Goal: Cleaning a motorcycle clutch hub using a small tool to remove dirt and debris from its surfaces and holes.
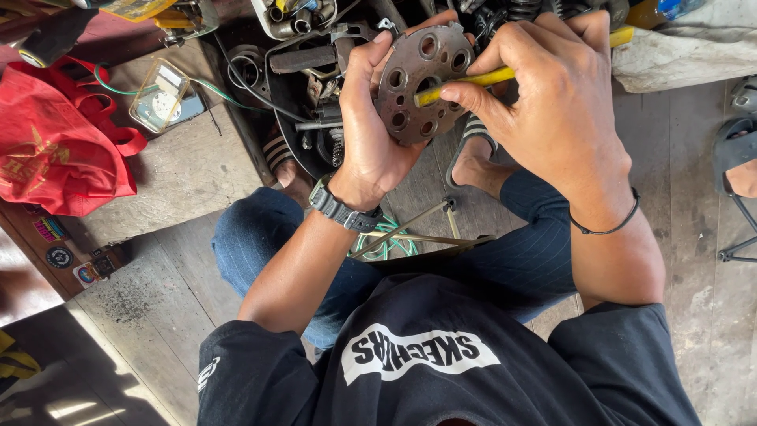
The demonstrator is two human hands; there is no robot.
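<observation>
Left hand (371, 126) clamps a round perforated metal plate (422, 83) by its rim, held up between both hands. Right hand (552, 87) pinches a yellow-handled tool (465, 83) against the plate's centre. Plate looks rigid, heavy, likely greasy; the rim gives the best grip.

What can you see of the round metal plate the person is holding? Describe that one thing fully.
The round metal plate is a dull grey-brown disc, worn and rusty-looking, pierced by a ring of round holes around a central opening. It is held up on edge, its face towards the camera, above a tray of parts. The left hand grips its left rim and underside. A yellow-handled tool held in the right hand pokes into its middle.
</observation>
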